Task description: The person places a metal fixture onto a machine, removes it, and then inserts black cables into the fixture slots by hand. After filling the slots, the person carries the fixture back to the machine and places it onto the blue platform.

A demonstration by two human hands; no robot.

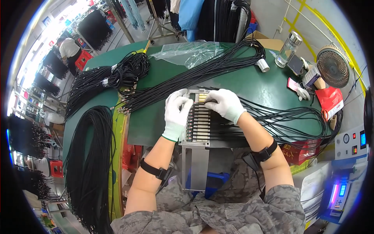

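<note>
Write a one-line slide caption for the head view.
Gloved left hand and right hand press black cables into a slotted metal fixture on a green bench.

A crowded cable workshop under bright daylight.

The green tabletop (249, 84) stood on a grey floor (272, 15) marked with yellow lines (307, 41). Strong light washed in from the upper left, where metal racks (156, 23) hung with dark cable bundles lined an aisle and red stools (82, 59) stood. A small round fan (333, 66) sat at the right, near a grey control box (350, 142) with lit displays.
</note>
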